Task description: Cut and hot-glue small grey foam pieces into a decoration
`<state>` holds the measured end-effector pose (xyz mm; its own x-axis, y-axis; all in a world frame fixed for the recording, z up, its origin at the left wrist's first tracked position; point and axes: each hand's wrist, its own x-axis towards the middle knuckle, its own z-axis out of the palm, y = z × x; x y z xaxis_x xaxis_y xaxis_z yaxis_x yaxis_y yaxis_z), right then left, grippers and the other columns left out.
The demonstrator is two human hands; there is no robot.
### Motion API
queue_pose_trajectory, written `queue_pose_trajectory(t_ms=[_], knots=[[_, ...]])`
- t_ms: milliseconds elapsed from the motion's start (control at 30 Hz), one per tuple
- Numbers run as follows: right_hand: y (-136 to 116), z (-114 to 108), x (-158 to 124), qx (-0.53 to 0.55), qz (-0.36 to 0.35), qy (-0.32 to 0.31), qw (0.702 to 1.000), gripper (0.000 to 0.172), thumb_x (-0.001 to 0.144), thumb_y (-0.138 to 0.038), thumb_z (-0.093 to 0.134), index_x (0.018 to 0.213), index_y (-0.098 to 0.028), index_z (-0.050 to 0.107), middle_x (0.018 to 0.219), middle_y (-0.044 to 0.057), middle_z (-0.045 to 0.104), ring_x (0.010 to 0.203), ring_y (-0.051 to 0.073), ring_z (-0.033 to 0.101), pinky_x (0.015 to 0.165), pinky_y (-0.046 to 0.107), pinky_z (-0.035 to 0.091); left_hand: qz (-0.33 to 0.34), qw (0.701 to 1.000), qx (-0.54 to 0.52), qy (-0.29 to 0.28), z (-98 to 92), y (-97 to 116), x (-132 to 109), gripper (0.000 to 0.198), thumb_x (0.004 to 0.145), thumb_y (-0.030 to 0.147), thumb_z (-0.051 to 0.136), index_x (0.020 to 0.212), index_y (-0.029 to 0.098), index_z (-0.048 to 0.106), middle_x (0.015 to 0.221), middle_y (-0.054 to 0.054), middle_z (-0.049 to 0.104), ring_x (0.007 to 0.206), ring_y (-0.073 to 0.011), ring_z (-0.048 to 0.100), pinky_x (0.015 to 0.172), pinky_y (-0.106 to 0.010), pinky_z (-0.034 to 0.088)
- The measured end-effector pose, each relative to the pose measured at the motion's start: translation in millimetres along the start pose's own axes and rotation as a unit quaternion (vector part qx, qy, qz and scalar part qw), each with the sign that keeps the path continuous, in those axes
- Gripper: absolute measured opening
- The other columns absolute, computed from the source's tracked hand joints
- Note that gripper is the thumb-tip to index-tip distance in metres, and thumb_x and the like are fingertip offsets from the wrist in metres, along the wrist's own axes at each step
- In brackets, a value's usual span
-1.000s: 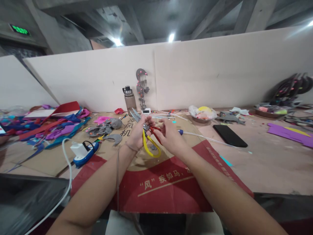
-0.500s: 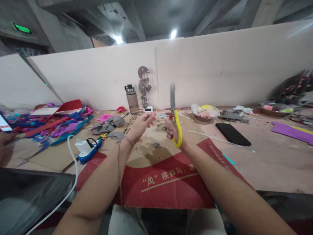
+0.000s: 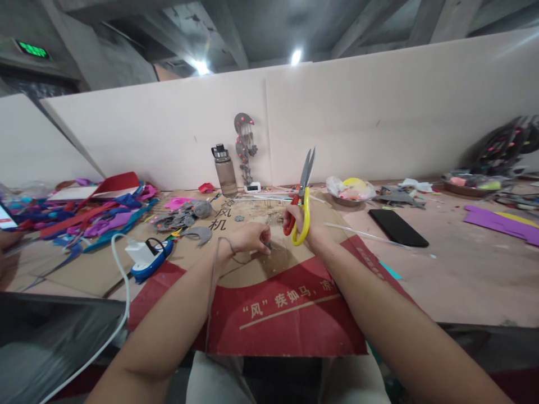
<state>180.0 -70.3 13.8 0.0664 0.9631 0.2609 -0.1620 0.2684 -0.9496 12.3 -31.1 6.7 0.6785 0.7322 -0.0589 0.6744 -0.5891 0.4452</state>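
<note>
A person seated at a pale, paper-covered worktop holds a pair of metal-bladed scissors with one red and one yellow loop handle in the right hand, its grip closed around the handles and the blades pointing upward, slightly parted. The left hand, a thin grey cord trailing from its wrist, bends over a large red-and-brown printed cardboard sheet, fingertips drawn together at a small dark grey scrap; whether that grip has hold of the scrap cannot be told. A second small grey cut-out lies flat on the cardboard beyond the left hand. To its left rest a flat grey crescent and a pile of grey pieces dotted with pink, near a blue power strip with a white plug-in adapter. Behind, a translucent grey-brown bottle with a black lid stands before a white partition, beside a grey hanging ornament with pink dots. A black smartphone lies to the right, well apart from the scissors.
</note>
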Motion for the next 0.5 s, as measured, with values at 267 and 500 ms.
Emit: queue_pose_trajectory(t_ms=[267,500], knots=[[-5,7,-2,0.087,-0.04,0.021,0.995,0.047,0.065,-0.029,0.058,0.109,-0.028,0.043,0.078,-0.003,0.067,0.051,0.01,0.053,0.046,0.022,0.045,0.045,0.948,-0.309,0.057,-15.9,15,-12,0.025,0.072,0.032,0.071,0.09,0.017,0.064,0.067,0.001,0.062,0.053,-0.0091,0.054,0.05,-0.021,0.036],[-13,-9,0,0.001,-0.045,0.06,0.997,0.048,0.078,-0.045,0.054,0.119,-0.025,0.042,0.066,-0.005,0.062,0.04,0.008,0.047,0.038,0.019,0.038,0.085,0.815,-0.54,0.193,-26.7,12,-14,0.032,0.072,0.036,0.076,0.092,0.013,0.067,0.063,0.001,0.057,0.047,-0.006,0.052,0.041,-0.016,0.031]])
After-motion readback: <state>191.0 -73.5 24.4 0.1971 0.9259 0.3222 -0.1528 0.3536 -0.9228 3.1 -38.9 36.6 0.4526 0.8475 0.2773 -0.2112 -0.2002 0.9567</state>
